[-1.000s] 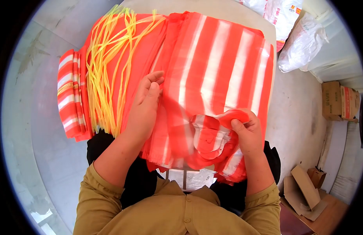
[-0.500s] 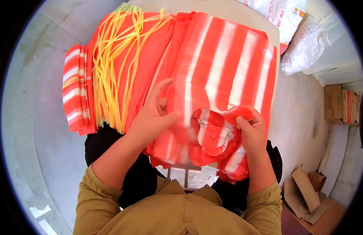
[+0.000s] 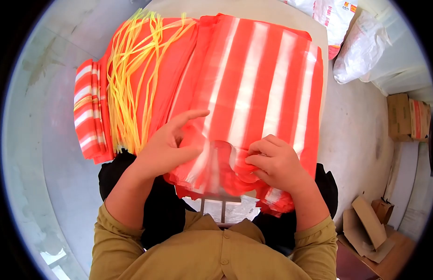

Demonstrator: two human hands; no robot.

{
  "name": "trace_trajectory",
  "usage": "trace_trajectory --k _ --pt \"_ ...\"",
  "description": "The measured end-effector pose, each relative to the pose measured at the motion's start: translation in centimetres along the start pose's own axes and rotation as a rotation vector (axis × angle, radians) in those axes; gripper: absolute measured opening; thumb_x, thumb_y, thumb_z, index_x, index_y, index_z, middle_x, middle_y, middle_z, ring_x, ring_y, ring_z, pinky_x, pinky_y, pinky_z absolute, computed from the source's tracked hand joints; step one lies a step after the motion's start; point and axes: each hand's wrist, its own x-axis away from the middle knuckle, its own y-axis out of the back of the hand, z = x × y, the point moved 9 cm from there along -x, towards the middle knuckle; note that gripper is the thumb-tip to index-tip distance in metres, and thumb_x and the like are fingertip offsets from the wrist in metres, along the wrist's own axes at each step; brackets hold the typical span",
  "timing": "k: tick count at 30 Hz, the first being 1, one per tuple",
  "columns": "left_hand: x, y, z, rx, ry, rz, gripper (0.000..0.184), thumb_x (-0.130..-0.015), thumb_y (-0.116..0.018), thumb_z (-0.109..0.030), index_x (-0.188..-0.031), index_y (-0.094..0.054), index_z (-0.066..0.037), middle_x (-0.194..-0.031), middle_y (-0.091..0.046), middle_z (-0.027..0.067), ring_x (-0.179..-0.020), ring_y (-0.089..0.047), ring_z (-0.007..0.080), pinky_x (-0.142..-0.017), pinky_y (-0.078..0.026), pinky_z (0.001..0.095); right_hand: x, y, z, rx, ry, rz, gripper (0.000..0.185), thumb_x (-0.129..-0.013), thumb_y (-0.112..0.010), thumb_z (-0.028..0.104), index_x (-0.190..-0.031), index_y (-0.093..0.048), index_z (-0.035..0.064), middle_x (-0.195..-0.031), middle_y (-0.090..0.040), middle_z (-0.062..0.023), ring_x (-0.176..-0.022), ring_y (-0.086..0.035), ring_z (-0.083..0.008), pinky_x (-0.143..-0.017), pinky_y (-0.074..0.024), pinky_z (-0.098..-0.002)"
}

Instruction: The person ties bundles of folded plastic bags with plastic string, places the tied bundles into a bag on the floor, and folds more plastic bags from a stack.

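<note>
A stack of red-and-white striped plastic bags (image 3: 246, 88) lies in front of me, its cut-out edge facing my body. Over its near left part hovers my left hand (image 3: 167, 147), index finger and thumb spread apart, the other fingers curled; nothing shows in it. My right hand (image 3: 274, 161) is closed at the right side of the cut-out, its fingertips pinching red plastic of the top bag. Exactly how much plastic it grips is hidden by the fingers. A crumpled striped piece (image 3: 277, 198) hangs under the right wrist at the near edge.
Yellow plastic strips (image 3: 132, 79) lie across red plastic left of the stack. A folded striped bundle (image 3: 89, 112) tied with yellow sits at the far left. White sacks (image 3: 361, 49) stand at upper right, cardboard boxes (image 3: 401, 116) and an opened carton (image 3: 363, 226) farther right.
My right hand has moved left and turned palm-down over the cut-out. The loose striped flap that it held up is now mostly lowered or covered. My left hand has shifted slightly down and left.
</note>
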Motion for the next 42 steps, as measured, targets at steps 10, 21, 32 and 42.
trace_trajectory --k 10,21,32,42 --pt "-4.1 -4.7 -1.0 -0.284 -0.163 0.005 0.064 -0.106 -0.055 -0.024 -0.165 -0.032 -0.013 -0.083 -0.057 0.0004 -0.069 -0.051 0.0080 -0.067 -0.043 0.0232 0.7 -0.3 0.9 0.158 0.091 0.026 0.016 -0.072 -0.071 0.005 -0.087 -0.068 0.0100 -0.079 -0.056 -0.0010 -0.070 -0.058 -0.0198 -0.058 -0.0498 -0.0333" --pt "-2.5 -5.0 -5.6 -0.838 -0.853 -0.302 0.050 -0.095 -0.071 -0.019 -0.143 -0.060 -0.007 -0.120 -0.071 0.0155 -0.094 -0.070 0.0279 -0.080 -0.054 0.0380 0.7 0.1 0.7 0.206 0.076 -0.008 0.016 -0.073 -0.071 0.007 -0.088 -0.068 0.0103 -0.081 -0.059 -0.0008 -0.072 -0.059 -0.0192 -0.059 -0.0512 -0.0325" --pt "-5.8 -7.5 -3.8 -0.940 -0.966 -0.168 0.026 -0.077 -0.074 -0.003 -0.104 -0.073 -0.004 -0.108 -0.074 0.0090 -0.095 -0.069 0.0313 -0.083 -0.056 0.0430 0.2 1.0 0.7 0.139 0.046 -0.076 0.018 -0.072 -0.071 0.005 -0.089 -0.069 0.0105 -0.085 -0.065 -0.0019 -0.073 -0.062 -0.0212 -0.061 -0.0527 -0.0337" --pt "-5.0 -8.8 -4.0 -0.944 -0.951 -0.043 0.028 -0.078 -0.073 -0.003 -0.106 -0.073 -0.002 -0.122 -0.068 0.0138 -0.106 -0.064 0.0347 -0.092 -0.053 0.0444 -0.1 1.9 -1.2 0.034 -0.146 -0.176 0.018 -0.079 -0.081 0.004 -0.096 -0.072 0.0042 -0.086 -0.068 -0.0084 -0.078 -0.066 -0.0275 -0.064 -0.0548 -0.0384"
